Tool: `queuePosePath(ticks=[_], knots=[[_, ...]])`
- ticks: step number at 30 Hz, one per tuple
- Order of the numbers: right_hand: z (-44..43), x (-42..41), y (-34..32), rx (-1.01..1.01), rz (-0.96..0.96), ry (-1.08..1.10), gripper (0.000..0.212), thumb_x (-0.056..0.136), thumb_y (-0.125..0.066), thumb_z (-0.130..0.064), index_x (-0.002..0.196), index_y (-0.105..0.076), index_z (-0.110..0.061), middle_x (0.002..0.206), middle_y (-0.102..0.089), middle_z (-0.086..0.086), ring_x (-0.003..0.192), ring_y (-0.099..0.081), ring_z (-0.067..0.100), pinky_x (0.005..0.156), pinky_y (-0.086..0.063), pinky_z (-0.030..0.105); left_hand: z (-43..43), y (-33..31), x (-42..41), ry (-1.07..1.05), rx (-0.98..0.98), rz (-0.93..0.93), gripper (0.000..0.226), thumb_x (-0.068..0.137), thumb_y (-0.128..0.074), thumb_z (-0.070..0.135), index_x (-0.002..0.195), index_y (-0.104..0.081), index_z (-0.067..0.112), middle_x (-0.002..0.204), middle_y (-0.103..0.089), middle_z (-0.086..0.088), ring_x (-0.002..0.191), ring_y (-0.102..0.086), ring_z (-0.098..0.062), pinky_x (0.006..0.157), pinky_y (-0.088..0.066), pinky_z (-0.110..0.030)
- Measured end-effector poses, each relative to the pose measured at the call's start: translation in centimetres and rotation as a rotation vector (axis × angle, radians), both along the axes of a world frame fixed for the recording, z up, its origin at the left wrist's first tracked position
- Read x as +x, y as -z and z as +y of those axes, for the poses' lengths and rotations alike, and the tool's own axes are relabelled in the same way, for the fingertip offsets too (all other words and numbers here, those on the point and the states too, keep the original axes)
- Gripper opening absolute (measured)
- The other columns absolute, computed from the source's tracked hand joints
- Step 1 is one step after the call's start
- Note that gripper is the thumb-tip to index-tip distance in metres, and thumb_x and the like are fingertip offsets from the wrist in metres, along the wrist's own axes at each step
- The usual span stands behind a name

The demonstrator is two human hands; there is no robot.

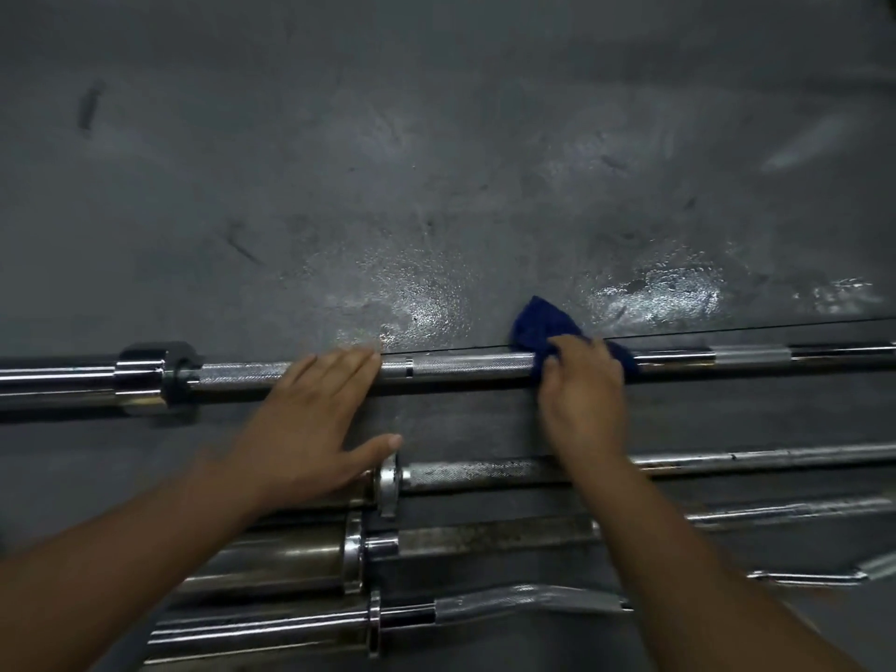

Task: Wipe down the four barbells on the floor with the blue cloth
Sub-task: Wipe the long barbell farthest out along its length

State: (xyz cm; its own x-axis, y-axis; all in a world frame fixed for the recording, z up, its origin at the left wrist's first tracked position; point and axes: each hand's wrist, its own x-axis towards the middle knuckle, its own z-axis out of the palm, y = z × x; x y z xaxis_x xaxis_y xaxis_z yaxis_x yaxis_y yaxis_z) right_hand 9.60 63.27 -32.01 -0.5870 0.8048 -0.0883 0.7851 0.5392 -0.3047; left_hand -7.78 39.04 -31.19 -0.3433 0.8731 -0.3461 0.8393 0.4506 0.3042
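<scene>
Barbells, 4 of them, lie side by side on the gray floor. The right hand has its fingers curled around the blue cloth, pressing it on the farthest barbell. The left hand rests flat there too, fingers straight, holding nothing.

Place: we take this for a gym's weight area.
Bars: we see chrome bars lying side by side, the far barbell knurled with a thick sleeve at left, the near bar cambered.
Floor: we see dark, scuffed, seamed flooring.
</scene>
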Motion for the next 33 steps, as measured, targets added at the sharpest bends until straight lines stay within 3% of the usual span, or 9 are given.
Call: queuePosePath(ticks=[4, 6, 11, 13, 17, 21, 25, 28, 33], knots=[[-4.9, -2.6, 0.1, -0.121, -0.018, -0.328, 0.035, 0.097, -0.045, -0.028, 0.129, -0.058, -0.023, 0.133, -0.058, -0.005, 0.131, -0.045, 0.021, 0.116, -0.024, 0.043, -0.5, -0.3, 0.8, -0.029, 0.017, -0.028, 0.095, 0.087, -0.015, 0.084, 0.158, -0.019, 0.021, 0.165, -0.017, 0.002, 0.150, -0.015, -0.016, 0.123, -0.007, -0.039], [-3.0, -0.7, 0.3, -0.096, -0.024, -0.409, 0.041, 0.095, -0.043, -0.033, 0.132, -0.058, -0.022, 0.135, -0.059, -0.002, 0.129, -0.048, 0.022, 0.114, -0.027, 0.038, -0.8, -0.3, 0.7, -0.019, 0.017, -0.036, 0.095, 0.087, -0.014, 0.084, 0.157, -0.023, 0.020, 0.163, -0.022, 0.001, 0.149, -0.019, -0.017, 0.122, -0.014, -0.043], [-1.7, 1.6, 0.0, -0.073, -0.035, -0.029, 0.045, 0.092, -0.039, -0.030, 0.126, -0.062, -0.014, 0.132, -0.061, 0.006, 0.132, -0.045, 0.035, 0.109, -0.033, 0.046, -1.2, -0.5, 1.4, -0.009, 0.020, -0.013, 0.089, 0.090, -0.022, 0.080, 0.154, -0.032, 0.018, 0.160, -0.031, -0.001, 0.145, -0.029, -0.021, 0.120, -0.019, -0.044], [-5.5, -1.0, 0.0, -0.100, -0.014, -0.144, 0.039, 0.092, -0.043, -0.027, 0.123, -0.063, -0.017, 0.128, -0.062, 0.004, 0.129, -0.047, 0.035, 0.105, -0.034, 0.047, -1.3, -0.5, 1.8, 0.000, 0.020, -0.010, 0.088, 0.090, -0.023, 0.079, 0.153, -0.033, 0.018, 0.158, -0.034, -0.002, 0.144, -0.031, -0.022, 0.119, -0.020, -0.045], [-7.7, -2.9, -0.8, -0.260, -0.011, -0.441, 0.040, 0.100, -0.045, -0.029, 0.139, -0.052, -0.026, 0.146, -0.049, -0.004, 0.140, -0.036, 0.020, 0.119, -0.021, 0.040, -1.5, -0.8, 2.1, -0.009, 0.012, -0.002, 0.089, 0.088, -0.028, 0.078, 0.152, -0.034, 0.017, 0.156, -0.036, -0.002, 0.141, -0.033, -0.023, 0.117, -0.024, -0.046], [-2.6, 1.6, -0.7, -0.152, 0.049, -0.278, 0.034, 0.092, -0.054, -0.027, 0.124, -0.062, -0.019, 0.122, -0.066, 0.002, 0.113, -0.058, 0.027, 0.100, -0.042, 0.035, -2.1, -0.9, 2.5, 0.009, 0.011, 0.010, 0.092, 0.087, -0.029, 0.080, 0.152, -0.034, 0.015, 0.155, -0.037, -0.005, 0.140, -0.032, -0.024, 0.115, -0.023, -0.045], [-0.8, 1.6, -0.8, -0.058, -0.118, -0.084, 0.039, 0.096, -0.052, -0.033, 0.135, -0.053, -0.026, 0.120, -0.061, 0.005, 0.109, -0.051, 0.031, 0.092, -0.040, 0.041, -1.6, -1.1, 2.3, -0.004, 0.018, -0.001, 0.091, 0.085, -0.029, 0.080, 0.153, -0.031, 0.019, 0.153, -0.037, -0.003, 0.138, -0.034, -0.024, 0.114, -0.025, -0.044], [-1.3, 0.2, -0.8, -0.054, -0.235, -0.091, 0.031, 0.097, -0.045, -0.038, 0.123, -0.061, -0.029, 0.117, -0.058, 0.004, 0.110, -0.047, 0.028, 0.093, -0.036, 0.041, -0.7, -1.2, 1.6, 0.009, -0.011, 0.000, 0.090, 0.084, -0.022, 0.082, 0.153, -0.030, 0.025, 0.152, -0.035, -0.002, 0.138, -0.032, -0.023, 0.115, -0.025, -0.043], [-1.7, 1.7, -0.7, -0.020, -0.192, -0.132, 0.027, 0.097, -0.047, -0.037, 0.113, -0.065, -0.024, 0.112, -0.057, 0.003, 0.104, -0.047, 0.027, 0.088, -0.039, 0.040, -2.0, -0.6, 2.2, 0.087, -0.069, -0.041, 0.098, 0.084, -0.012, 0.086, 0.159, -0.002, 0.024, 0.166, -0.009, -0.002, 0.152, -0.010, -0.021, 0.123, -0.007, -0.042]])
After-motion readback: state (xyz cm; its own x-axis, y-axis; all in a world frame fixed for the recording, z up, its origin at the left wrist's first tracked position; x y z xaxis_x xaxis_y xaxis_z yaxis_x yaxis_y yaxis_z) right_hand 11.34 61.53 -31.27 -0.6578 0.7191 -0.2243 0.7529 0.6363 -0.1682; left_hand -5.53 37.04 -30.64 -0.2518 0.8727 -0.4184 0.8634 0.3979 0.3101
